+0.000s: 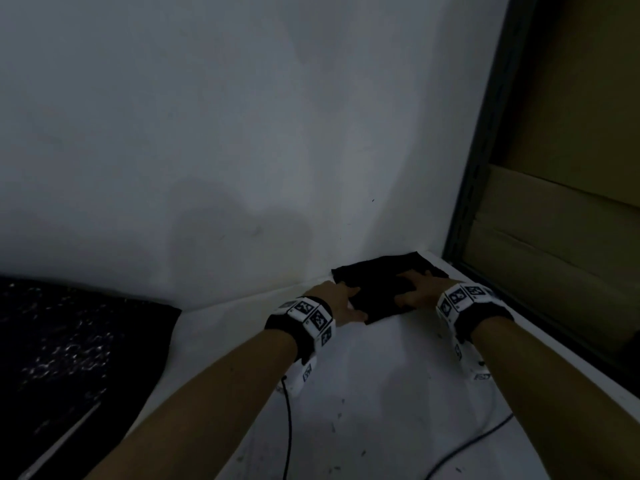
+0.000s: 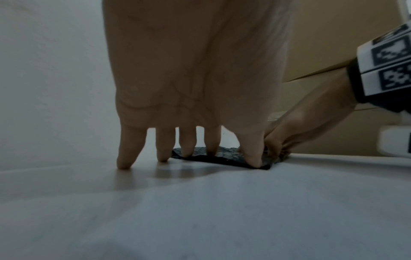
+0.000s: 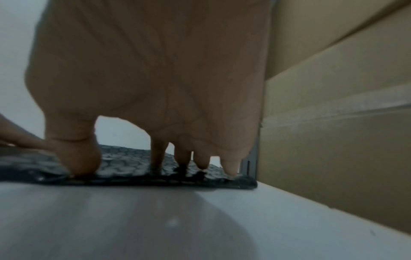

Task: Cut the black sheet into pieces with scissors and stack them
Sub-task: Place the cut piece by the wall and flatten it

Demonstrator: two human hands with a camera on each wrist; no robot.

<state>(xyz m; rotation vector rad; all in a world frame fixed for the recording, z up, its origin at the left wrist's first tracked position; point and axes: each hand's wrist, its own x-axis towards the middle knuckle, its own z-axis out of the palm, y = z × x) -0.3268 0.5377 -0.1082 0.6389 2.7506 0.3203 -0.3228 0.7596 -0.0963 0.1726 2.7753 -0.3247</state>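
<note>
A small stack of cut black pieces (image 1: 377, 289) lies on the white table (image 1: 363, 393) at the far right corner by the wall. My left hand (image 1: 346, 299) rests on the stack's left edge with straight fingers (image 2: 189, 140) touching down, some on the stack (image 2: 222, 154), some on the table. My right hand (image 1: 415, 289) presses flat on top of the pieces (image 3: 133, 161) with spread fingers (image 3: 157, 151). The large black sheet (image 1: 62, 358) lies at the left. No scissors show clearly.
A white wall (image 1: 242, 133) stands right behind the stack. A dark metal shelf post (image 1: 485, 150) and cardboard boxes (image 1: 561, 220) border the table's right edge. Thin cables (image 1: 287, 427) trail from my wristbands across the table. A pale strip (image 1: 65, 438) lies on the big sheet.
</note>
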